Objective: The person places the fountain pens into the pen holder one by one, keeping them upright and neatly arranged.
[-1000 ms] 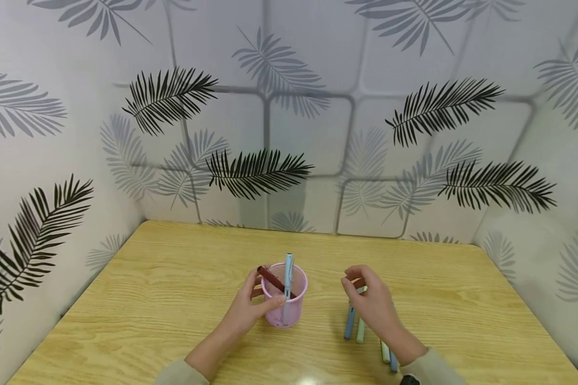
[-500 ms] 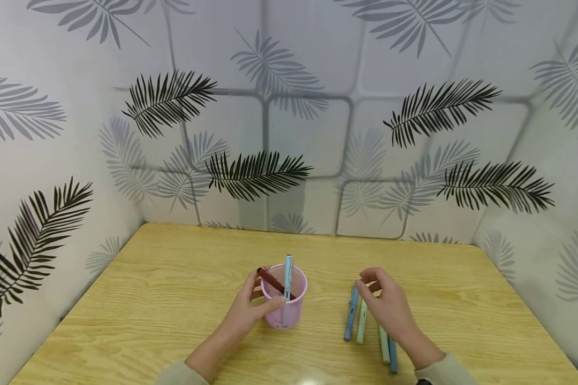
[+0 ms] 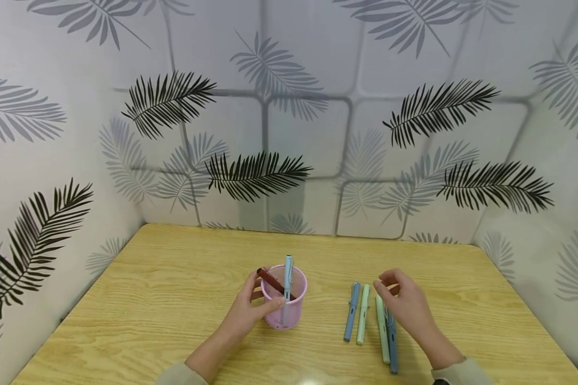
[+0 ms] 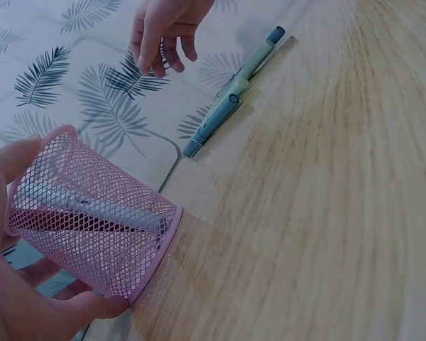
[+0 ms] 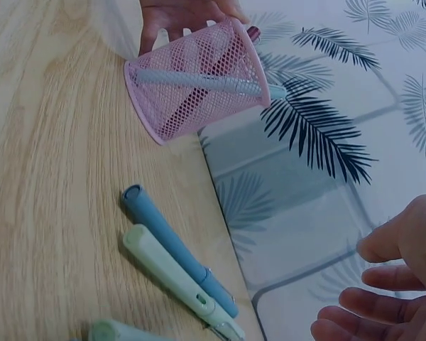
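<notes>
The left hand (image 3: 244,308) grips the pink mesh cup (image 3: 296,312) holding 2 pens (image 3: 288,272). On the worktop (image 3: 173,278) at its 4 o'clock lie 4 loose pens (image 3: 363,315): probably light, stiff, slippery, best pinched mid-barrel. The right hand (image 3: 407,302) hangs relaxed, empty.

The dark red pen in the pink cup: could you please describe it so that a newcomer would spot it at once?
On the wooden table, find the pink mesh cup that the left hand grips. Inside, the dark red pen leans toward that hand, its colour setting it apart from the light blue pen sharing the cup.
</notes>
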The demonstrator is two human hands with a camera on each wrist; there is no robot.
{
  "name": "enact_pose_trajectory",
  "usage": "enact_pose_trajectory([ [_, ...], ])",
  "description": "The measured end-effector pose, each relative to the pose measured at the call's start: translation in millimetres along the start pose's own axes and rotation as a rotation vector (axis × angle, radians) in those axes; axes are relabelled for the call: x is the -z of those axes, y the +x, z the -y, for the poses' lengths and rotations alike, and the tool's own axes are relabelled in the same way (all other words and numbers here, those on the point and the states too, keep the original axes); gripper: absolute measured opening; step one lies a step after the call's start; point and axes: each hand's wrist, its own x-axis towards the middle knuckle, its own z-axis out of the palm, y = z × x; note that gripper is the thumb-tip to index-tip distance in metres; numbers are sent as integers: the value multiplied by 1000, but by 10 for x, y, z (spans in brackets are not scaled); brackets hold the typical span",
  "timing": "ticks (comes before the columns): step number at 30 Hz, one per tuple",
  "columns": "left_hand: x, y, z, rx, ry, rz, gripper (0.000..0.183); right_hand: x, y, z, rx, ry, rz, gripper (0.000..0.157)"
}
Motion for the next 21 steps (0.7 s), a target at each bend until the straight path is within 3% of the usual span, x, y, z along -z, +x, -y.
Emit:
enact_pose_trajectory([
  [7, 4, 10, 26, 6, -2, 4, 70, 88, -16, -135, -68, -18, 27, 26],
  [15, 12, 115, 283, -9, 3, -14, 70, 117, -32, -277, -102, -107, 73, 25],
  [21, 9, 130, 325, -38, 14, -26, 67, 107, -36, -344, -127, -140, 118, 27],
])
